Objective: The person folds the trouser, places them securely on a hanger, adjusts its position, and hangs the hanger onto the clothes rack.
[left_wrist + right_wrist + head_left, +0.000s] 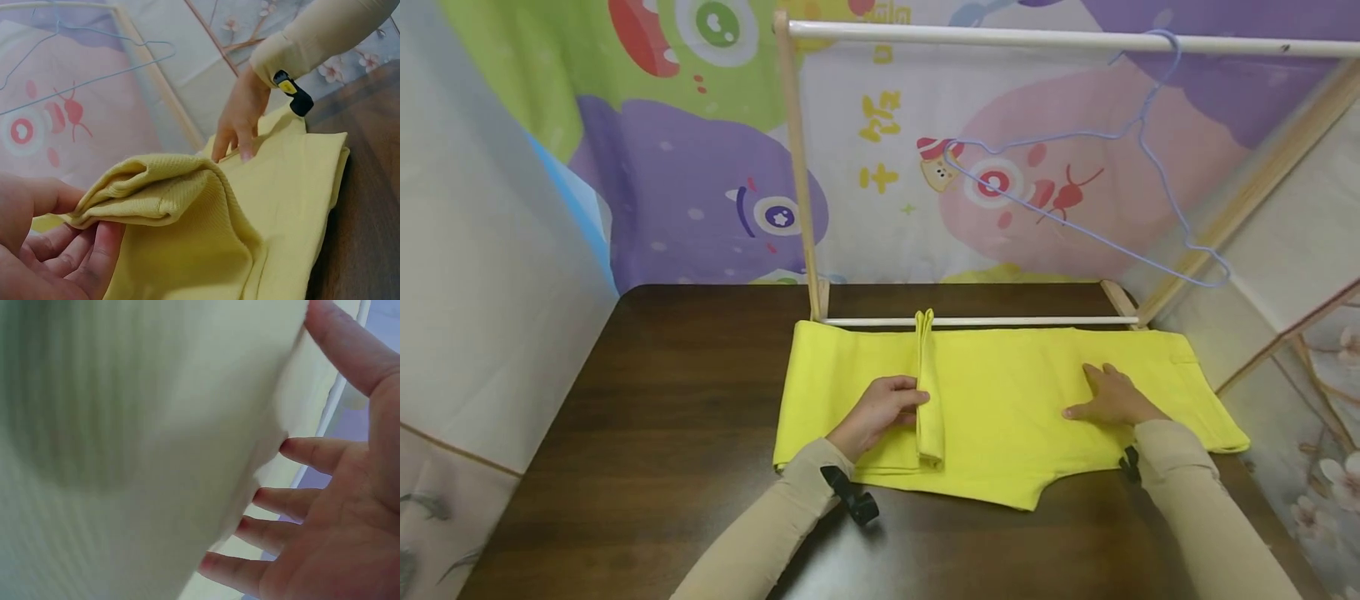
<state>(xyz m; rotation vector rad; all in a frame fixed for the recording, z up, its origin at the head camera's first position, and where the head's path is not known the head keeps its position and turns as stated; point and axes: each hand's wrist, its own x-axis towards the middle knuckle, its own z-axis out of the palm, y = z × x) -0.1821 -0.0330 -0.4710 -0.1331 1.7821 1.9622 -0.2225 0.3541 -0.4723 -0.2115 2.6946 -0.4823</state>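
Observation:
Yellow trousers (1007, 400) lie sideways on the dark wooden table, waistband to the right, with the leg end folded back at the left. My left hand (883, 410) pinches the folded leg end, which stands up as a narrow raised edge. In the left wrist view, thumb and fingers of the left hand (69, 250) grip the layered hem (156, 187) from both sides. My right hand (1112, 396) rests on the upper part of the trousers with its fingers spread. The right wrist view shows the fingertips (269, 497) against the cloth.
Behind the trousers stands a wooden rack (801, 167) with a white top rail (1000, 35). A light blue wire hanger (1138, 125) hangs from that rail. Patterned cloth walls enclose the table (685, 400) at the back and sides.

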